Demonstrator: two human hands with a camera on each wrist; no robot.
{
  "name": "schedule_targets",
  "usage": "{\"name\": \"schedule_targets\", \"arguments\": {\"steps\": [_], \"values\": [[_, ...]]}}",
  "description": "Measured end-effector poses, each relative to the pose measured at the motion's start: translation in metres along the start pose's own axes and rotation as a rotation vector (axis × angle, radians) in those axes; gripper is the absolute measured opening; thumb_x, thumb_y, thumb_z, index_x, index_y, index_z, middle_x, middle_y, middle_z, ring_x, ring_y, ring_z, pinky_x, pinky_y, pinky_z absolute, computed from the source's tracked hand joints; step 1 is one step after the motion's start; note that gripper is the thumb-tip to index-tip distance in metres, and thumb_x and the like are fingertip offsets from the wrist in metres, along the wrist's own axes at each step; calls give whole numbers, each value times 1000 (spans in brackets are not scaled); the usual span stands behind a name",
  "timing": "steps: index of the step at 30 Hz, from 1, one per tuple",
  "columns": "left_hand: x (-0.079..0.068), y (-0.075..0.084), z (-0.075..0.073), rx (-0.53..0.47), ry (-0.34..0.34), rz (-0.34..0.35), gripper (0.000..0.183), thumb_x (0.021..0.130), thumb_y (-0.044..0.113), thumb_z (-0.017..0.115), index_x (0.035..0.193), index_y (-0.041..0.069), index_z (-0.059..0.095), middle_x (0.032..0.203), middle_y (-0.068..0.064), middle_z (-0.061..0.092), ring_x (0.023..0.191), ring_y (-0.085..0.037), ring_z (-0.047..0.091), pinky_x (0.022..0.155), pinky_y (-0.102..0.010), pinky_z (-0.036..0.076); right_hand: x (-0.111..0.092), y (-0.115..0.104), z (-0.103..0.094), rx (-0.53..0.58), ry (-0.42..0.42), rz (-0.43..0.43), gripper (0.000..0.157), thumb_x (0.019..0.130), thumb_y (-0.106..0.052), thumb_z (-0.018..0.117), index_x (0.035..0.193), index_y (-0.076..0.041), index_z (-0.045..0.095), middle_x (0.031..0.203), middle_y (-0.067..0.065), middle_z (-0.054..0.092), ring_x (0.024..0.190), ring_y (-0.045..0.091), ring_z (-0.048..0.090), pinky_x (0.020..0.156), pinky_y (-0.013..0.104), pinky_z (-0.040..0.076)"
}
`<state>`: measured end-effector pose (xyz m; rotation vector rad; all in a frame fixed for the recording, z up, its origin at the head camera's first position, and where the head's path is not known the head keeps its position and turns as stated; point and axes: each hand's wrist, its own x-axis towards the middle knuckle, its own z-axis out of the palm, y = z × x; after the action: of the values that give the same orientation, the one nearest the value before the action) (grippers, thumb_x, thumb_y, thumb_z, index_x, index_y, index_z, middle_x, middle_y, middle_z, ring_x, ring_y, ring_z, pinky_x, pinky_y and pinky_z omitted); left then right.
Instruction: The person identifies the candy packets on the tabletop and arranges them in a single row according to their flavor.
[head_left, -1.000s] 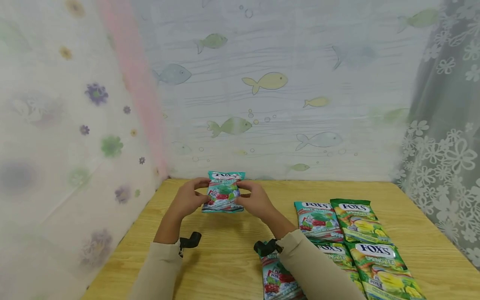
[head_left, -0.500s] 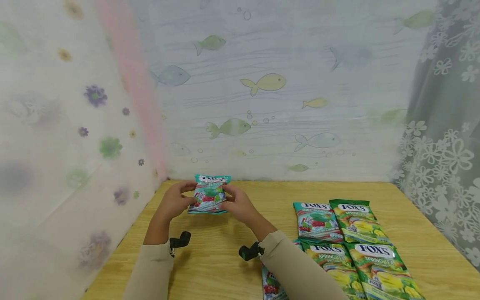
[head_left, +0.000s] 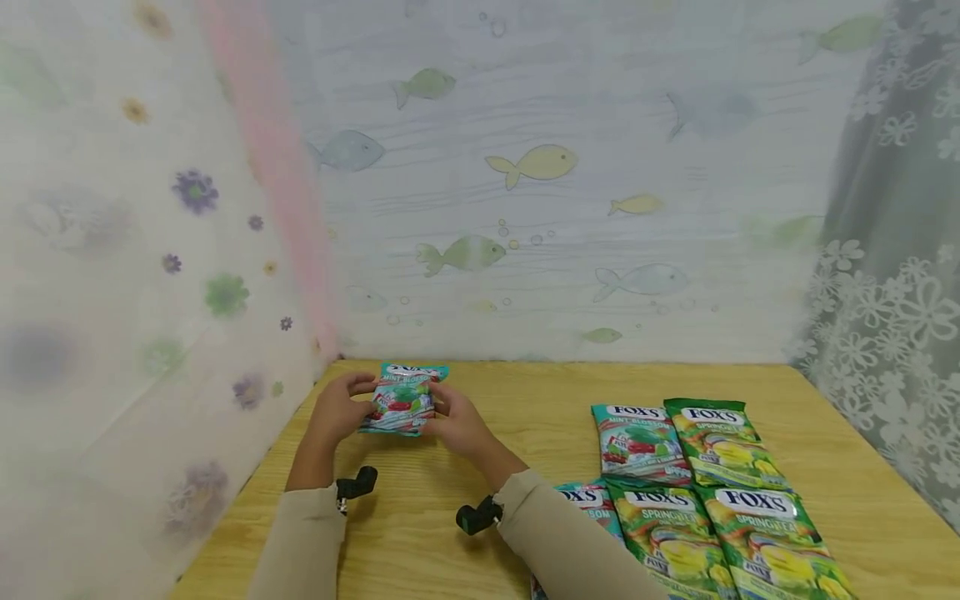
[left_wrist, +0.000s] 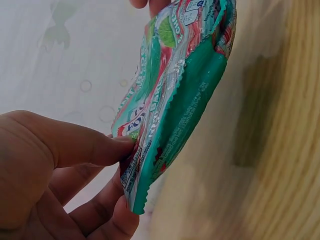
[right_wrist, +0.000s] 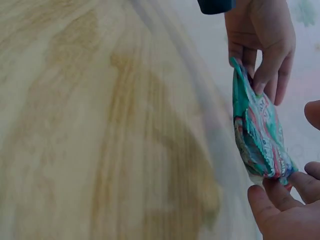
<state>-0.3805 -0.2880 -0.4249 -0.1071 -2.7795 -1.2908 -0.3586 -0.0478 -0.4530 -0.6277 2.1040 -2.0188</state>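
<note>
A teal bag of hard candy (head_left: 403,402), printed Fox's Mint Blossom, is held over the far left of the table, front toward me. My left hand (head_left: 337,412) pinches its left edge, with the thumb (left_wrist: 107,148) on the printed front and the other fingers behind. At the opposite edge my right hand (head_left: 461,425) grips the bag, several fingertips against its side. In the right wrist view the bag (right_wrist: 257,127) stands steeply tilted between both hands, its shadow falling on the wood. The right palm lies mostly outside that view.
On the right lie more candy bags in rows: a teal bag (head_left: 642,446), a green Spring Tea bag (head_left: 723,442), and green bags in front (head_left: 772,537). Another teal bag (head_left: 588,497) is partly under the right sleeve (head_left: 570,542). A patterned curtain wall borders the wooden table (head_left: 420,533).
Both hands have carried the teal candy bag leftward and a little lower. The right forearm has swung left, uncovering more of the front green bag.
</note>
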Motion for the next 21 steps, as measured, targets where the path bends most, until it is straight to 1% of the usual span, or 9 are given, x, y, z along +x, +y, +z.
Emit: {"name": "schedule_targets", "arguments": {"steps": [2, 3, 5, 9, 11, 13, 16, 18, 21], "values": [[0, -5, -1, 8, 4, -16, 54, 98, 8, 66, 150, 5, 51, 146, -15, 61, 137, -41, 51, 72, -32, 48, 1, 1, 5, -15, 11, 22, 74, 94, 2, 64, 161, -4, 34, 164, 18, 36, 148, 40, 43, 106, 48, 54], [0, -7, -1, 18, 10, -18, 53, 98, 8, 66, 150, 5, 52, 146, -15, 62, 140, -41, 48, 75, -32, 48, 2, 1, 7, -16, 13, 30, 74, 94, 1, 64, 161, -5, 34, 164, 18, 36, 148, 40, 42, 106, 48, 53], [0, -11, -2, 16, 13, -25, 53, 98, 7, 66, 149, 4, 52, 145, -16, 62, 141, -42, 47, 77, -33, 49, 2, 1, 11, -6, 5, 36, 75, 94, 1, 64, 162, -5, 34, 165, 19, 36, 149, 40, 42, 105, 47, 54], [0, -19, -1, 25, 20, -41, 55, 98, 6, 66, 150, 2, 50, 143, -17, 63, 142, -43, 44, 78, -32, 48, 2, 4, 15, -2, -41, 49, 79, 94, 2, 64, 164, -7, 28, 169, 17, 29, 152, 38, 38, 101, 41, 56], [0, -22, -1, 23, 21, -50, 55, 97, 6, 67, 150, 2, 51, 142, -16, 64, 142, -43, 45, 76, -33, 48, 2, 6, 17, -19, -61, 53, 81, 95, 2, 64, 165, -8, 25, 170, 15, 26, 153, 36, 35, 102, 41, 55], [0, -25, 1, 28, 27, -54, 52, 97, 6, 68, 147, 3, 54, 140, -16, 66, 140, -43, 46, 77, -34, 49, 2, 7, 17, -54, -70, 59, 83, 95, -1, 65, 166, -11, 23, 170, 14, 26, 154, 34, 33, 105, 42, 53], [2, -28, 2, 27, 29, -76, 44, 96, 8, 69, 140, 5, 63, 140, -19, 65, 134, -43, 52, 81, -39, 54, 1, 8, 18, -98, -74, 72, 84, 95, -6, 68, 166, -13, 23, 170, 13, 27, 155, 33, 32, 112, 46, 48], [2, -29, 2, 38, 25, -105, 37, 96, 11, 70, 133, 6, 69, 138, -20, 66, 127, -40, 57, 84, -40, 55, 0, 7, 18, -123, -73, 86, 85, 95, -11, 70, 166, -13, 23, 169, 13, 29, 154, 33, 34, 114, 48, 46], [3, -29, 2, 42, 5, -146, 31, 96, 14, 70, 126, 7, 74, 132, -22, 68, 115, -35, 63, 85, -42, 57, 0, 6, 20, -167, -67, 107, 86, 96, -17, 72, 166, -13, 23, 167, 13, 33, 151, 32, 39, 116, 49, 44]]}}
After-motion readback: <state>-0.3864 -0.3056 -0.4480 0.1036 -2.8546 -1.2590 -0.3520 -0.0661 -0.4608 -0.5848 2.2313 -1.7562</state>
